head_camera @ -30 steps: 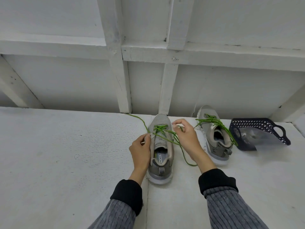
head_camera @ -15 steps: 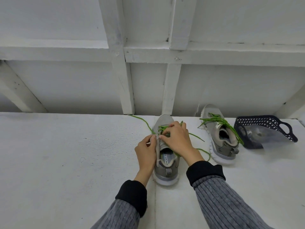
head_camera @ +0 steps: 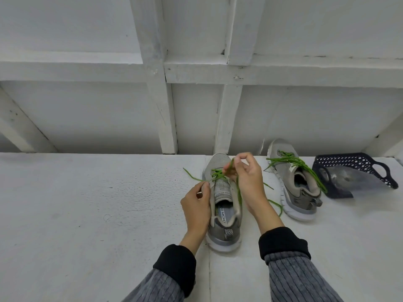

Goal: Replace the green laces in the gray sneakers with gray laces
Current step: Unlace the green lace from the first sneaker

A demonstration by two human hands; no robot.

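From the head view, the only one given, the near sneaker stands on the white tabletop with its heel toward the person and its toe at twelve o'clock, so its long axis runs straight away from the body. The left hand sits at the shoe's nine o'clock side, thumb and forefinger narrowed onto the collar edge by the top eyelets, with a strand of green lace running past them; whether it pinches the lace or only the shoe I cannot tell. The right hand is raised over the tongue at about one o'clock from the shoe's opening, its fingers curled in a pinch on a loop of that lace, which drops from the pinch down along the shoe's right side. The crossed lacing left in the eyelets lies just below and toward nine o'clock of that pinch, so the right hand is the nearer one for drawing it out, probably upward and toward the body. The second sneaker stands at three o'clock, green lace slack across it, untouched. Beyond it at three o'clock lies a dark perforated basket tipped on its side. No gray laces are plainly visible.
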